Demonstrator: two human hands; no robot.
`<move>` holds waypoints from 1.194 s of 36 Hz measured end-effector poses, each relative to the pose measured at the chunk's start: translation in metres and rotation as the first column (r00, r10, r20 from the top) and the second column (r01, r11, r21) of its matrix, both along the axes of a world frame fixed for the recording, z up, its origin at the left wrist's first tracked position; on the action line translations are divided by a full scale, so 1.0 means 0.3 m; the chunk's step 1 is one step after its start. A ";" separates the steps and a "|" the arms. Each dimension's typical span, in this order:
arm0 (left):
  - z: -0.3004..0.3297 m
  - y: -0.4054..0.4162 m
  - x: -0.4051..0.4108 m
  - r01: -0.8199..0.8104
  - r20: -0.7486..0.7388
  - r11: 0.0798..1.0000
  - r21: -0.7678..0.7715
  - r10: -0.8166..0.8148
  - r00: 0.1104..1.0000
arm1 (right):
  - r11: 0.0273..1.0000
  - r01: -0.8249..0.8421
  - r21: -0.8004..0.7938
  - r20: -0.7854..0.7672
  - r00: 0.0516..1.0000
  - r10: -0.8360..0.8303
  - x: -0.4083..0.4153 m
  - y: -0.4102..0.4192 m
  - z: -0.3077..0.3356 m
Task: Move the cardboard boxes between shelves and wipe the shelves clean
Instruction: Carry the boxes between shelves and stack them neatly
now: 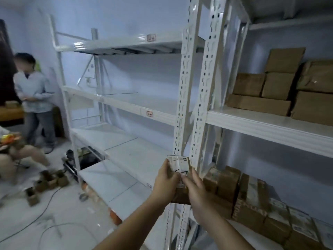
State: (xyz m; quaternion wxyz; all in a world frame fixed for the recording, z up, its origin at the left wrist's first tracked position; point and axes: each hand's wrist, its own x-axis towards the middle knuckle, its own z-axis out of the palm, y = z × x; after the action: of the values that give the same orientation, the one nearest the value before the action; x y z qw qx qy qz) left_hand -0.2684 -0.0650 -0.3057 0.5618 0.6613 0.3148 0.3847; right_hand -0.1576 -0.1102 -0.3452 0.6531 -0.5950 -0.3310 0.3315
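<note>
Both hands hold one box (180,175) right in front of post (185,87); left hand (166,179) curled round left side, right hand (195,191) round right side; box could bump post and slip; more boxes (252,195) right of post.

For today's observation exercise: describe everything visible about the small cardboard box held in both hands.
The small brown cardboard box carries a white paper label with dark handwritten marks on its facing side. It is held upright in front of the white perforated metal shelf post. The left hand grips its left edge, the right hand its right.
</note>
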 end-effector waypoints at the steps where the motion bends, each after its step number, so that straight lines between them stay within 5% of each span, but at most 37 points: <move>1: -0.004 0.032 -0.049 -0.030 -0.003 0.999 -0.010 0.030 1.000 | 1.000 -0.021 -0.011 0.005 1.000 0.021 -0.044 0.040 -0.004; 11: -0.127 0.396 -0.506 -0.282 -0.059 0.950 -0.134 0.276 0.959 | 0.966 -0.244 -0.089 -0.008 0.970 0.244 -0.486 0.478 -0.130; 22: -0.182 0.826 -0.827 -0.298 -0.114 0.945 -0.136 0.284 0.952 | 0.961 -0.259 -0.100 -0.054 0.965 0.255 -0.815 0.908 -0.199; 43: -0.331 1.640 -0.663 -0.232 -0.169 0.948 -0.220 0.197 0.966 | 0.977 -0.165 -0.136 -0.098 0.983 0.153 -0.660 1.690 -0.360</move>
State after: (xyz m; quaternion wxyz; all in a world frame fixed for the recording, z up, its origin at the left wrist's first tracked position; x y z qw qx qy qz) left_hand -0.4671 0.4270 -0.4051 0.5673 0.5771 0.4688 0.3541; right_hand -0.3555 0.3970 -0.4533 0.5938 -0.5969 -0.3243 0.4311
